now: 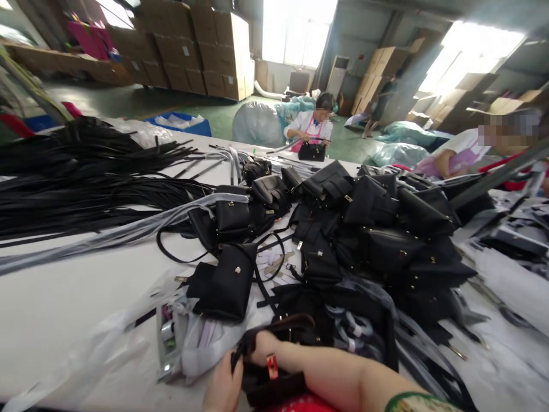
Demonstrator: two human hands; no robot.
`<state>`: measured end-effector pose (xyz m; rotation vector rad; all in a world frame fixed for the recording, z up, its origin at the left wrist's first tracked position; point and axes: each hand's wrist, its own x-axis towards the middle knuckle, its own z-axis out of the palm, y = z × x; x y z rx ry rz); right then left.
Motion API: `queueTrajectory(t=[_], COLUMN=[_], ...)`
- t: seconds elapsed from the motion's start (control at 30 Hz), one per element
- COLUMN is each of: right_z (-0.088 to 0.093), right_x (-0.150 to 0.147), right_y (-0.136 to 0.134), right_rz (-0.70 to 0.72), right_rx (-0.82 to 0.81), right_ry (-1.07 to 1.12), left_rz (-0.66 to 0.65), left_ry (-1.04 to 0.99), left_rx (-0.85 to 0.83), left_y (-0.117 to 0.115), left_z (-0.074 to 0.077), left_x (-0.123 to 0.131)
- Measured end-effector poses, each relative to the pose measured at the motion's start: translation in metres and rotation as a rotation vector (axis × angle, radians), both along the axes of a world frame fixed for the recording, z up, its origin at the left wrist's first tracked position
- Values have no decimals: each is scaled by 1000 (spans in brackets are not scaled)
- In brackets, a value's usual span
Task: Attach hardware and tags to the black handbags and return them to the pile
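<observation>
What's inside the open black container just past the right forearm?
Grey coiled bundles, some with white bands, show inside the black container. The right forearm hides part of its near side, and whatever lies beneath the coils is covered.

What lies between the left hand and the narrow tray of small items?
Pale, crumpled sheeting lies between the left hand and the narrow tray, as the head view shows.

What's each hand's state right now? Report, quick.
Left hand: closed, holding the black bag by its edge.
Right hand: at the bag; fingers hidden, grip cannot be told.
</observation>
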<state>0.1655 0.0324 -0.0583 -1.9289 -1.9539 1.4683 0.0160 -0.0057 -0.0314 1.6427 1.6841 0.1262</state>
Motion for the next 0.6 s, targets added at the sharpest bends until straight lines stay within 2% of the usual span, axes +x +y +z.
queueTrajectory(t=[0.13,0.37,0.6], right_z=[-5,-1,-10], right_x=[3,8,17], right_y=[-5,-2,-3], right_rz=[16,45,87], right_rx=[-14,40,-8], right_ry=[0,-8,145], left_rz=[0,-25,-214], left_ry=[20,73,145], left_rx=[6,-8,42], left_y=[2,6,9], left_z=[9,12,4], left_x=[-1,4,-5])
